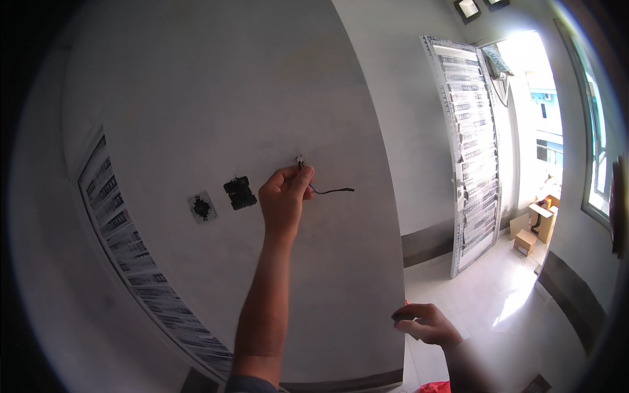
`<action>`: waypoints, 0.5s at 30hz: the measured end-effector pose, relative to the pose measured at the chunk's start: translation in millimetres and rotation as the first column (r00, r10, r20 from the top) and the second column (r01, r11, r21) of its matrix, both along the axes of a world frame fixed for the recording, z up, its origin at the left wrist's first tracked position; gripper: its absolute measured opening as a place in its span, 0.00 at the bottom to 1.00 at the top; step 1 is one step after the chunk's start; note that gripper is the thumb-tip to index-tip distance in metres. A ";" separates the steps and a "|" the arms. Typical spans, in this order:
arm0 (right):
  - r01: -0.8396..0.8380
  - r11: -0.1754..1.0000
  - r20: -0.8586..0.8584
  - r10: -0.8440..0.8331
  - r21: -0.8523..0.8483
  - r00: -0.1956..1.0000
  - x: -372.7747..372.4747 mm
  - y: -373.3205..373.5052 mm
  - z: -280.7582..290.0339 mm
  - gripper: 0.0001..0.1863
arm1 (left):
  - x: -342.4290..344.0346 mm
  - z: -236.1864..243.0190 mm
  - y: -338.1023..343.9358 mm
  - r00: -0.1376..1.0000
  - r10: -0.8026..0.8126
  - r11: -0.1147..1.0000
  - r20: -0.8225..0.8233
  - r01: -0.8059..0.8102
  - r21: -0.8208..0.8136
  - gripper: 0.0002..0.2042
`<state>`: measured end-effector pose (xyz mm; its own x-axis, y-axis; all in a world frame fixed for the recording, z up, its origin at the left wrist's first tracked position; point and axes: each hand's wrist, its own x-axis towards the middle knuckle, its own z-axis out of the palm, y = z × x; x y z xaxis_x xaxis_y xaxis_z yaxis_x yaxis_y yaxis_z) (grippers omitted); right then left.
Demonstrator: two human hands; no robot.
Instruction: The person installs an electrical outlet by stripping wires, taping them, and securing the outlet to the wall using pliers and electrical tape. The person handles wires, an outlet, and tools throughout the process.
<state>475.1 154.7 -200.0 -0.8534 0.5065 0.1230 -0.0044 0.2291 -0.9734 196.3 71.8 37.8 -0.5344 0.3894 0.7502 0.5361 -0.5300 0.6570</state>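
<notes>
My left hand [287, 193] is raised to the grey wall [262, 98], its thumb and fingers pinched on an electrical wire [335, 190]. The wire comes out of a small hole [299, 159] in the wall just above my fingertips. Its dark end sticks out to the right of the hand. Lower down, by the wall's right edge, my right hand [429, 325] is closed around a small dark thing with a bit of orange showing. Most of that thing is hidden by the fingers, so its kind cannot be told.
Left of my left hand are a black square fitting [240, 193] and a grey plate with a dark centre [202, 207]. A film-wrapped door [468, 150] stands open at the right, with cardboard boxes [524, 242] beyond. Something red [434, 388] lies at the lower edge.
</notes>
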 end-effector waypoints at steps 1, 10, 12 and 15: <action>-0.008 0.999 -0.058 0.005 -0.042 0.998 4.1 8.6 -11.8 0.26 | -2.8 -6.2 -0.9 0.994 0.066 0.998 -0.092 -0.063 0.029 0.10; 0.353 0.869 -0.437 -0.183 0.347 0.881 -26.4 6.4 44.4 0.08 | -48.8 -22.6 -4.9 0.308 0.594 0.795 -0.743 -0.363 0.486 0.23; 0.587 0.586 -0.692 -0.062 0.558 0.719 -55.2 18.2 78.4 0.06 | -47.6 -21.7 -10.2 0.205 0.581 0.790 -0.788 -0.375 0.485 0.27; 0.706 0.360 -0.766 0.038 0.610 0.642 -89.4 22.9 139.4 0.08 | -48.2 -21.1 -10.7 0.233 0.550 0.812 -0.802 -0.373 0.449 0.28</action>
